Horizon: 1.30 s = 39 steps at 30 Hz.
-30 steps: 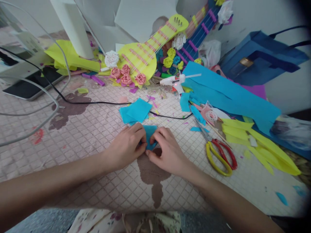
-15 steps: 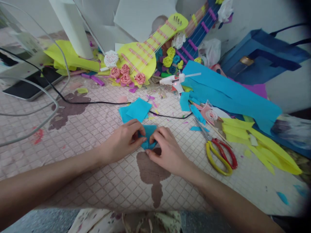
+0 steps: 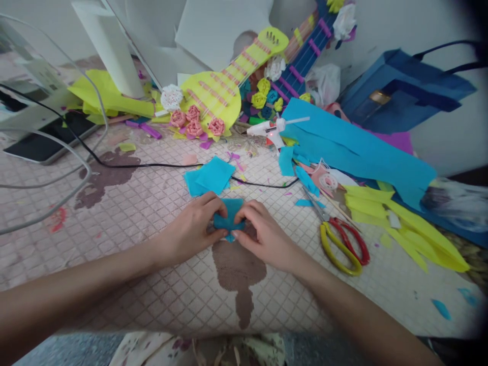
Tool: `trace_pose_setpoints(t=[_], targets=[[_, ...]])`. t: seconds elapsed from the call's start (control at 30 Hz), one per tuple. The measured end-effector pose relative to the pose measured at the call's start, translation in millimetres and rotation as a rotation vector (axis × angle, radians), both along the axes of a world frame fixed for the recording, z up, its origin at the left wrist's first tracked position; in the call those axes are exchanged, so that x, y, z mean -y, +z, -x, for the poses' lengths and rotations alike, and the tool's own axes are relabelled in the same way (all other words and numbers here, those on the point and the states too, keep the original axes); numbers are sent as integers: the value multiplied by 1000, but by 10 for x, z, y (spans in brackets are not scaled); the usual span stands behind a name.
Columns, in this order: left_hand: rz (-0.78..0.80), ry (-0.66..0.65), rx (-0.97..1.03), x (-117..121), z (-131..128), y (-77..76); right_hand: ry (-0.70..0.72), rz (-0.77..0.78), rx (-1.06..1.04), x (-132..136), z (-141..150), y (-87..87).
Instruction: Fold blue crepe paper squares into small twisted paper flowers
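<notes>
Between my two hands is a small blue paper piece (image 3: 231, 209), its lower edge folded or rolled. My left hand (image 3: 196, 221) pinches its left side between thumb and fingers. Opposite it, my right hand (image 3: 263, 231) grips the right side the same way, both thumbs close together at the lower edge. Just beyond the hands lie several blue paper squares (image 3: 215, 175), overlapping on the quilted cloth. To the right rest scissors (image 3: 339, 244) with one yellow and one red handle, blades pointing away. Parts of the held paper are hidden behind my fingers.
A white glue gun (image 3: 267, 129) stands beyond the squares, its black cord (image 3: 160, 164) crossing the table. A yellow paper guitar (image 3: 213, 96) with pink roses leans at the back. Blue paper (image 3: 354, 147) and yellow paper strips (image 3: 415, 223) lie right; a phone (image 3: 49, 137) lies left.
Both thumbs have come together at the paper's lower edge, and the paper now shows flatter and wider between my hands. The view has shifted slightly; the other things stay put.
</notes>
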<state>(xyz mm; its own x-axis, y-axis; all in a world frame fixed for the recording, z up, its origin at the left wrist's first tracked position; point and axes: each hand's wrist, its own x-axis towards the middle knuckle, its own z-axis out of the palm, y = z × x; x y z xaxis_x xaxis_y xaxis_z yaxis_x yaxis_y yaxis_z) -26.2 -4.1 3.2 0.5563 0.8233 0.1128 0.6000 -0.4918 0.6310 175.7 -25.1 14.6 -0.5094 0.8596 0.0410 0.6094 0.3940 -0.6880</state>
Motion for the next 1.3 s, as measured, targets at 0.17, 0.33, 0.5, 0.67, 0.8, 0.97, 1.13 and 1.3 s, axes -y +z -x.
trace_pose_setpoints(t=[0.17,0.33,0.5,0.67,0.8,0.97,1.13,1.3], targets=[[1,-20,29,4,14,18,-25,49,-58,-27,-39,-19],[1,-55,51,1,37,14,-38,9,-28,-23,-6,-35],[13,-61,58,-3,26,-1,-53,-14,-11,-21,28,-39],[9,-47,49,3,1,4,-61,-41,1,-19,53,-62],[15,-39,35,11,0,12,-73,-70,1,-14,62,-78],[2,-39,28,10,-7,9,-73,-86,13,-12,61,-92],[-13,-32,18,8,-22,10,-74,-101,16,2,65,-103],[-19,-35,33,8,-33,-3,-74,-95,22,4,64,-109]])
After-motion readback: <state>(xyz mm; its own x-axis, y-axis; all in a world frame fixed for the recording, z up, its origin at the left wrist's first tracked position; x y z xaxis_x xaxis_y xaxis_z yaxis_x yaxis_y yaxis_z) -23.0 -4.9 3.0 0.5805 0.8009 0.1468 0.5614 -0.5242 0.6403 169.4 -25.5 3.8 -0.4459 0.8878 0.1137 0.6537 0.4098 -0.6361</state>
